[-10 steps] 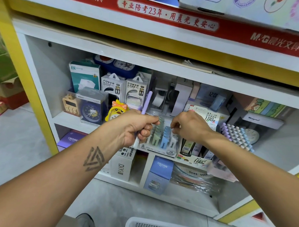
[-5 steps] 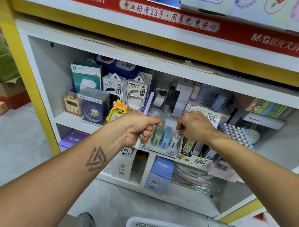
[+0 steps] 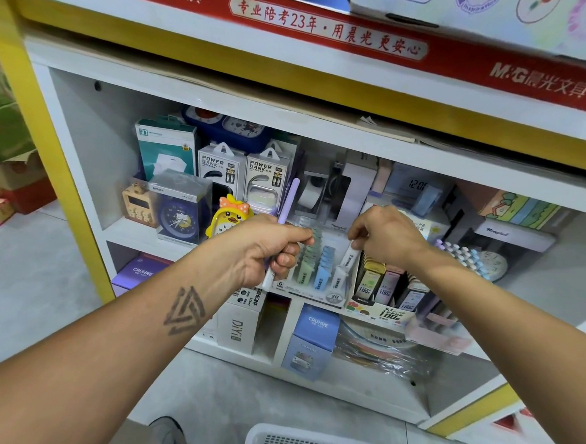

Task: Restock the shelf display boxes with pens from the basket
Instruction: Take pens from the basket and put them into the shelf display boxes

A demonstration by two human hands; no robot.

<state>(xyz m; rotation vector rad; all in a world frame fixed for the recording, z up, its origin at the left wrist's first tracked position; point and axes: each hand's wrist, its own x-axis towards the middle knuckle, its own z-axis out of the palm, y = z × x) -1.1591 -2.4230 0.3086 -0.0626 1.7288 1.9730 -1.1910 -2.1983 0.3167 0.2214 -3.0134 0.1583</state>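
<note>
Slotting white pen (image 3: 345, 257) into clear display box (image 3: 318, 295), mid-shelf.
Right hand (image 3: 386, 237) pinching it; left hand (image 3: 267, 251) fisted round lilac pen (image 3: 287, 204). Advised: lower upright into the rightmost row. Basket (image 3: 309, 440) near.

Bright even light, soft blur, warped edges

Upright lilac pen (image 3: 287, 201), white pen (image 3: 347, 257) over display box (image 3: 315, 290)

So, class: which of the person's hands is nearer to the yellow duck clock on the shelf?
Left. The left hand, gripping a purple pen, is just right of the yellow duck clock; the right hand is farther right, over the display box.
</note>
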